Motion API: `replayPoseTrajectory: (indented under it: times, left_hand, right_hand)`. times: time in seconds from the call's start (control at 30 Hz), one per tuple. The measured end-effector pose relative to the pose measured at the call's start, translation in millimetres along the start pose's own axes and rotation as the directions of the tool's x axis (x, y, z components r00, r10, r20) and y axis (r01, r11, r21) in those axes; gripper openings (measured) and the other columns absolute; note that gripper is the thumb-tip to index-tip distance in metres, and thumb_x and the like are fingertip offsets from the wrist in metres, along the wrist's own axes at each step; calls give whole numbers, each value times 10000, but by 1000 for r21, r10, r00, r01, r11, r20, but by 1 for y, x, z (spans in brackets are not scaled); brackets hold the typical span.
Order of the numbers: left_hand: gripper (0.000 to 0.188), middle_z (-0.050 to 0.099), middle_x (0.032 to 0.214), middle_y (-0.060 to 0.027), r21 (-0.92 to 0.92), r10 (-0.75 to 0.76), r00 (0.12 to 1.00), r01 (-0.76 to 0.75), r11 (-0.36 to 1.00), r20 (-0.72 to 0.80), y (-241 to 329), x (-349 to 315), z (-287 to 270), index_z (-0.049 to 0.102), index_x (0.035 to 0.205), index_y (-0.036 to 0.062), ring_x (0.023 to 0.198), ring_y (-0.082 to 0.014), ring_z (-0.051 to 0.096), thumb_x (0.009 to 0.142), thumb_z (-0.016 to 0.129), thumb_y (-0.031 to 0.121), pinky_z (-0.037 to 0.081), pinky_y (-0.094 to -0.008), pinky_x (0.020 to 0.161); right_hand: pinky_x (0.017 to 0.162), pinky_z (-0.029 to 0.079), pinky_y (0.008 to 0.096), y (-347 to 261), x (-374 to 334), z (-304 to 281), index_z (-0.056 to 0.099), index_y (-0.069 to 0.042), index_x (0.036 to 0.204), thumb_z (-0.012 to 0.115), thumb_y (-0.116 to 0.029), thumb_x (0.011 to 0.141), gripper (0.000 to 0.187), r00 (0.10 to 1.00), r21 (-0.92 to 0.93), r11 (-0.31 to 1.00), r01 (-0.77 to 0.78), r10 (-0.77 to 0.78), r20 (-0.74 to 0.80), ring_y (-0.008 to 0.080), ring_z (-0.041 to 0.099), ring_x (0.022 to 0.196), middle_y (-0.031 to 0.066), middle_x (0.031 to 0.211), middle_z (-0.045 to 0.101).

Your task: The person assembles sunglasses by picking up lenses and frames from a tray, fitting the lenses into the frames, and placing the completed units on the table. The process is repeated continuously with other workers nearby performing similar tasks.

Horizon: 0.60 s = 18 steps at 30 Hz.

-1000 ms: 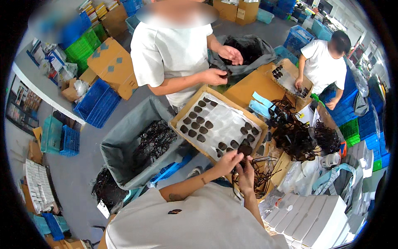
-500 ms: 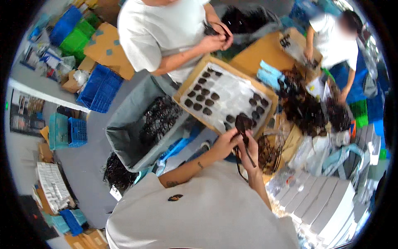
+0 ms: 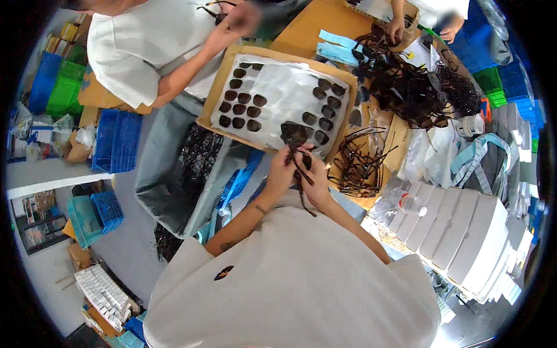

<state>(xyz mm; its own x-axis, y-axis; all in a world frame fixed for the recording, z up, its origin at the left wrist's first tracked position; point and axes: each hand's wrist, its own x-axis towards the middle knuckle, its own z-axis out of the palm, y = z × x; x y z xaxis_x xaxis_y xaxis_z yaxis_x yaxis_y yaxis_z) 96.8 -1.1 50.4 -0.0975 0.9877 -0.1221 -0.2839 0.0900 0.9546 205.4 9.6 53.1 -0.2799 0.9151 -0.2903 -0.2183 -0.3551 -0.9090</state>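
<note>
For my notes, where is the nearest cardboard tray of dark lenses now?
In the head view, the tray lies above centre, beyond the left hand and right hand, up and right of the grey bin.

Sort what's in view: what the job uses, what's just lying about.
Likely in the job:
- left hand and right hand, holding dark sunglasses
- cardboard tray
- dark lenses

Seemingly lying about:
- white boxes
- blue crate
- clear plastic container

White boxes (image 3: 449, 229) form a row. At their left end lies a clear bottle (image 3: 412, 203); beyond them are a grey bag (image 3: 496, 158), a white roll (image 3: 471, 124) and, farther off, a green crate (image 3: 488, 86). A blue crate (image 3: 116, 142) sits well to their left.
</note>
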Motion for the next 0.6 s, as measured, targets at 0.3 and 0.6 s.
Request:
replayPoseTrajectory:
  times: [0.3,0.6]
  left_hand:
    - [393,621,1214,-149,-556,-88,966,-65,829,-244,-1,19,-29,574,1181,-17,1005,-218,613,1040,452,330,488,-354,924]
    - [337,693,965,-138,-429,-239,918,86,899,-317,19,-19,-76,560,1037,58,773,-230,685,1028,464,381,562,-363,694]
  right_hand:
    - [767,410,279,-25,59,-40,499,-40,1389,577,-263,934,512,985,22,985,-173,172,34,132,471,832,23,1018,539]
    - [847,514,439,23,192,-69,718,-160,1096,723,-220,811,291,955,-860,511,-18,-247,-167,388,633,996,206,1000,691]
